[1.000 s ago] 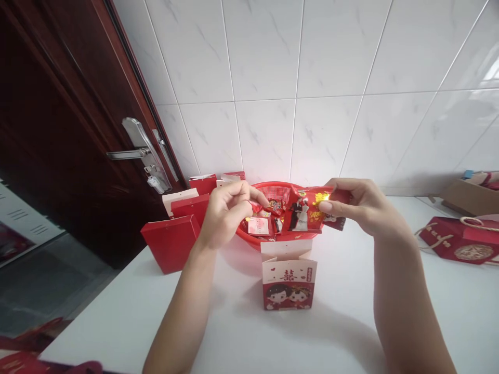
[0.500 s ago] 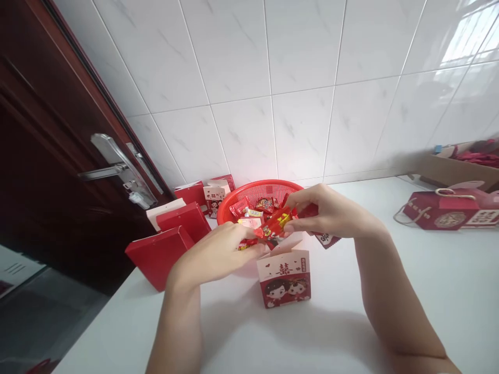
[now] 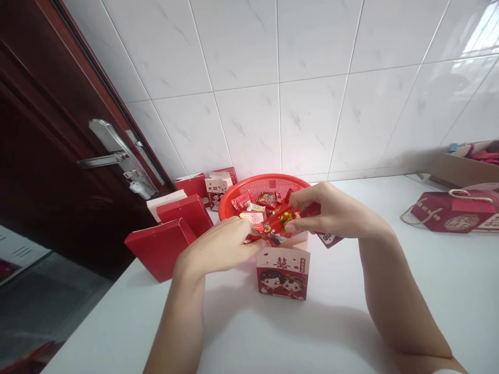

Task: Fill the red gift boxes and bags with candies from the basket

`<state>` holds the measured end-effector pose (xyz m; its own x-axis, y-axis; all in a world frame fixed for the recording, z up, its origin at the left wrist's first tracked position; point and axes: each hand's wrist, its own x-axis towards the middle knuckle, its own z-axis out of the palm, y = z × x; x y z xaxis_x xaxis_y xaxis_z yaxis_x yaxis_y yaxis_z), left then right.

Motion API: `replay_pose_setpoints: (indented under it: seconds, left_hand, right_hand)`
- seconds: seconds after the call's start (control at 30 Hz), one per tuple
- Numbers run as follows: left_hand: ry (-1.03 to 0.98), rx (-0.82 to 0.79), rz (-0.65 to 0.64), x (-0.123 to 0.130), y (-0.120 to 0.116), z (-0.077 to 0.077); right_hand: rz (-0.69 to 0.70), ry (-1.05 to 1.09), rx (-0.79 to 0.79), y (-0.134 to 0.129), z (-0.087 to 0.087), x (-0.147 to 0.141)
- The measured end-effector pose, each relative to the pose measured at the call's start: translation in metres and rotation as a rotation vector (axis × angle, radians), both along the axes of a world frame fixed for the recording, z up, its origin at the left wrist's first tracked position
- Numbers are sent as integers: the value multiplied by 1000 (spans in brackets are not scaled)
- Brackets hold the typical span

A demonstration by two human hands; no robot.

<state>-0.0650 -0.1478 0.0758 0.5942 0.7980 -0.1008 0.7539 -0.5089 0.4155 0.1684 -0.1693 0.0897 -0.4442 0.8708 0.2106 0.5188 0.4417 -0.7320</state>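
My left hand and my right hand are closed on wrapped snacks above a small red and white box. Between my fingers is a red packet with yellow print. The box stands upright with its top flaps up; its front shows two cartoon figures. Just behind it, a red plastic basket holds several wrapped sweets. A dark red packet with a zigzag edge shows below my right hand.
Several red boxes stand at the left of the white table. At the right are a dark red box with rope handles and a cardboard box. A door is at the left.
The view has shifted slightly. Both hands remain over the box with the red packet between them; my left fingers have moved a little closer to the box opening.
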Motion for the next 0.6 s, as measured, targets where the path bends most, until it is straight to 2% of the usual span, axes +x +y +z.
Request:
replay_pose_setpoints:
  seconds: [0.27,0.5,0.6]
  left_hand:
    - [-7,-14,26,4,8,-3]
    - [39,-111,77,5,14,0]
    - [68,-161,46,1,14,6]
  right_hand:
    - [-40,-65,-89,1,-12,-7]
    - [-73,-225,21,0,-16,-16]
    - [-57,-290,8,-2,-15,-16]
